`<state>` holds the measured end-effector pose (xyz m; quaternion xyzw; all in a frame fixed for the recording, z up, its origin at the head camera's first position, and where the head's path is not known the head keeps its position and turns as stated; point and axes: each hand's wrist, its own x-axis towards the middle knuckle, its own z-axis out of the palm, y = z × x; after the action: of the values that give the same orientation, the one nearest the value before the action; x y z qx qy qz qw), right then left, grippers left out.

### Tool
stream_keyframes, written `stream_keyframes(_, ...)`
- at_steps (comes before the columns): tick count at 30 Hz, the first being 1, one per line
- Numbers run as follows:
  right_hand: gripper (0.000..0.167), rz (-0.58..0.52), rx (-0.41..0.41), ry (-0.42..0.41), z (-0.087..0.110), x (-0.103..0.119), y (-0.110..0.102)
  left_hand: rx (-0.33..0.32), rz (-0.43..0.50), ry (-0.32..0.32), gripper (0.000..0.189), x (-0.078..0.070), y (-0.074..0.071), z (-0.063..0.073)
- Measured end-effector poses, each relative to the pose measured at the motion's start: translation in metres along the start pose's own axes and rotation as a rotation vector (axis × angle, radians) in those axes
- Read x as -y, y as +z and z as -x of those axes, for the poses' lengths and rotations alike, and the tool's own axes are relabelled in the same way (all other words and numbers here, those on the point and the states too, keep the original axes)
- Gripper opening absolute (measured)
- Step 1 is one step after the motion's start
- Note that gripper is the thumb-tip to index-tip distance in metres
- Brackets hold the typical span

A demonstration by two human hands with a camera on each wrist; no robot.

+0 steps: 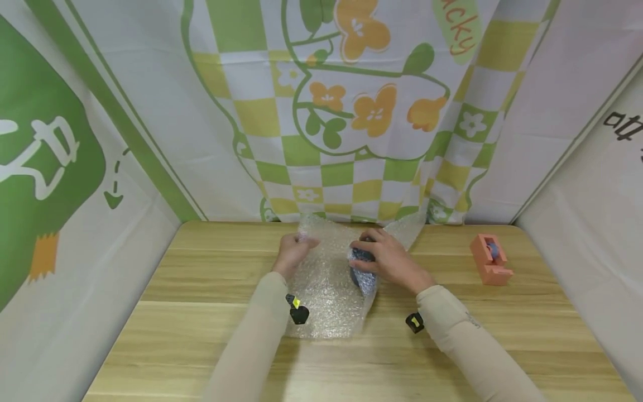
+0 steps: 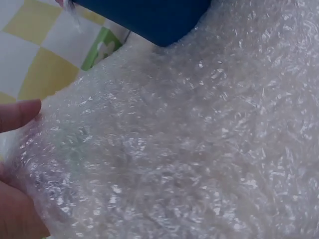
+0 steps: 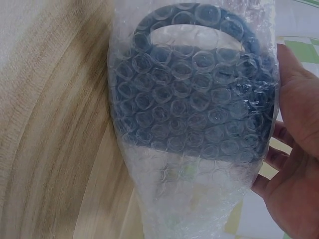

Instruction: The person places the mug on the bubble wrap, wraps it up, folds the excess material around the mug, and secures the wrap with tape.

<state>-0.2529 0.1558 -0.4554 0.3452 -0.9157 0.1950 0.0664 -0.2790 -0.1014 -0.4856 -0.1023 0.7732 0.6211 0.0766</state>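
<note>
A sheet of clear bubble wrap (image 1: 326, 301) spreads over the middle of the wooden table. Under a layer of it, at its right side, sits a dark blue mug (image 1: 363, 273). The right wrist view shows the mug (image 3: 184, 104) through the bubbles, its curved handle (image 3: 209, 15) uppermost. My right hand (image 1: 394, 259) grips the mug with its fingers around the wrapped side. At the wrap's left edge my left hand (image 1: 293, 254) pinches the sheet, the thumb (image 2: 20, 114) showing in the left wrist view. There, a bare blue part of the mug (image 2: 159, 22) appears at the top.
A coral-pink tape dispenser (image 1: 489, 259) stands at the table's right side. Behind the table's back edge hangs a patterned green, yellow and white cloth (image 1: 351, 173). White cloth walls rise on the left and right. The bubble wrap's far corners reach the back cloth.
</note>
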Motion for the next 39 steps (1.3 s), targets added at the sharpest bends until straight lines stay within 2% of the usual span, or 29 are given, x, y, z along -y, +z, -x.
stream_keyframes(3,0.047,0.001,-0.002,0.003,0.0,0.0,0.001,0.058,-0.008,0.047,0.03,-0.006,0.0,0.005)
stream_keyframes(10,0.047,0.022,-0.024,-0.008,-0.001,-0.002,0.004,0.204,0.024,0.27,0.017,-0.015,0.009,0.022)
stream_keyframes(13,0.047,0.026,-0.044,-0.021,-0.001,-0.003,0.006,0.264,0.059,0.311,0.016,-0.018,0.015,0.026)
stream_keyframes(19,0.046,0.006,-0.061,-0.017,0.001,-0.003,0.008,0.392,0.179,0.275,0.022,-0.02,0.023,0.027)
stream_keyframes(25,0.045,-0.102,-0.137,0.02,0.003,-0.005,0.01,0.462,0.2,0.281,0.032,-0.023,0.028,0.027)
stream_keyframes(30,0.045,-0.166,-0.195,0.011,0.004,-0.006,0.012,0.478,0.226,0.284,0.035,-0.026,0.032,0.028)
stream_keyframes(39,0.039,-0.101,-0.181,-0.053,0.004,-0.008,0.016,0.412,0.256,0.211,0.027,-0.026,0.031,0.031)
